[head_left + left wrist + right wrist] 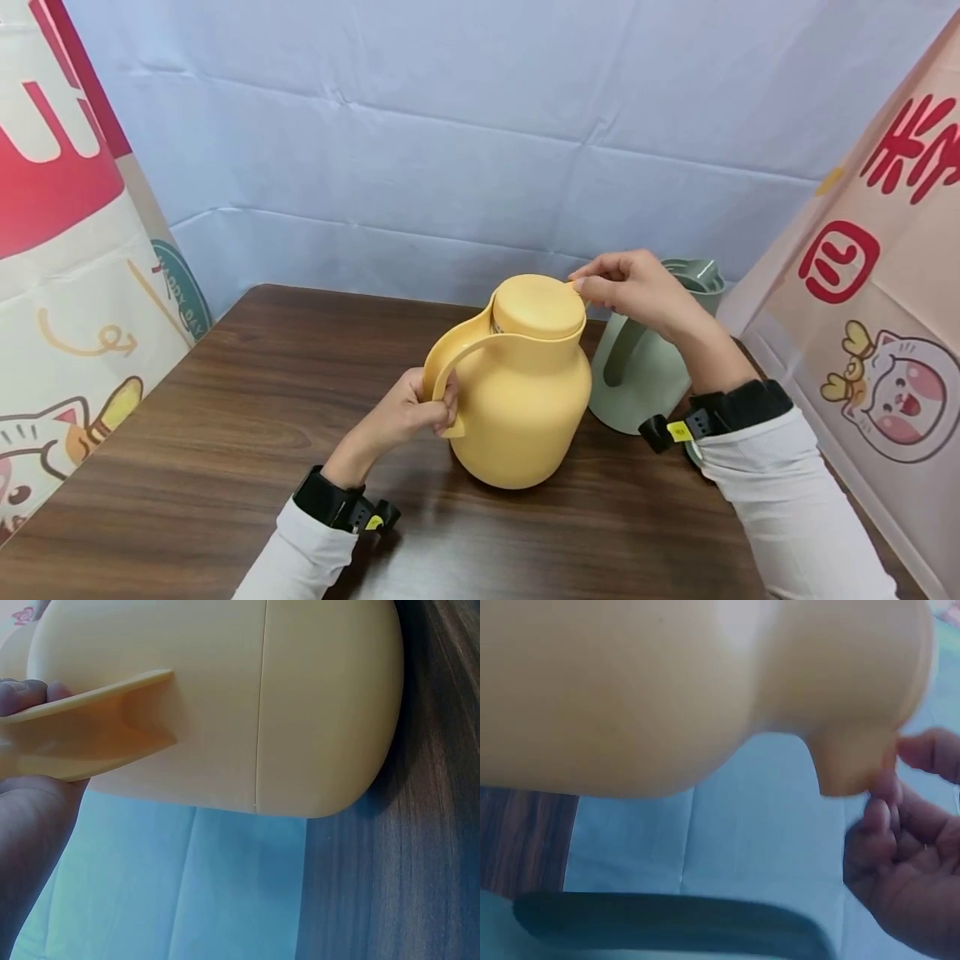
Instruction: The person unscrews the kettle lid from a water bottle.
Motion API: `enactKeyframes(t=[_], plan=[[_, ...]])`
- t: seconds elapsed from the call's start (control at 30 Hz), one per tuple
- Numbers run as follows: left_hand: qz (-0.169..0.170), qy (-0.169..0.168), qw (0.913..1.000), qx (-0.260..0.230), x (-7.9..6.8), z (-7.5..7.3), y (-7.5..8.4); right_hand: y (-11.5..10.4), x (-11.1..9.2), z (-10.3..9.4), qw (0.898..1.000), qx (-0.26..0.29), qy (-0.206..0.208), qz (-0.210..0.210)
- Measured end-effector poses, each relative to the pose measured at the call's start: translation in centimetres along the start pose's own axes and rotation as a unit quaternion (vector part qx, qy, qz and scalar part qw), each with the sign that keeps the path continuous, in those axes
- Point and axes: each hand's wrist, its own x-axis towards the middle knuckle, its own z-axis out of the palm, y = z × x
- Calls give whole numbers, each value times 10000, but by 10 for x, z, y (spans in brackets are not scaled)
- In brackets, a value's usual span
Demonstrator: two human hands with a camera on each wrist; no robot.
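A yellow thermos jug (pixel 517 400) with a round lid (pixel 540 307) stands upright over the wooden table, its handle toward the left. My left hand (pixel 420 402) grips the lower part of that handle (pixel 90 712), thumb on the near side. On the other side, my right hand (pixel 637 287) pinches the short spout (pixel 847 761) near its tip between thumb and fingers. Close behind the right wrist is a sage-green jug (pixel 637 387), its mouth uncovered and its handle facing me; the forearm hides part of it.
The brown wooden table (pixel 300 375) reaches back to a pale blue cloth backdrop (pixel 450 167). Printed cloths hang at the left (pixel 75 275) and right (pixel 862 292). A pale green rounded edge (pixel 694 454) peeks out beneath the right cuff.
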Motion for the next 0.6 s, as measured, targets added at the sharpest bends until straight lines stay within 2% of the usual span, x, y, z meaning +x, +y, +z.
enactKeyframes(t=[0.13, 0.3, 0.43, 0.6], plan=[[33, -1, 10000, 10, 0, 1, -1, -11, 13, 5, 9974, -702, 185, 19], [22, -27, 10000, 42, 0, 0, -1, -30, 29, 12, 9887, -1483, 196, 80], [22, -29, 10000, 21, 0, 0, 0, -45, 37, 19, 9841, -1763, 194, 18], [69, -87, 9999, -21, 2, 1, -1, -57, 41, 28, 9861, -1651, 103, -152]])
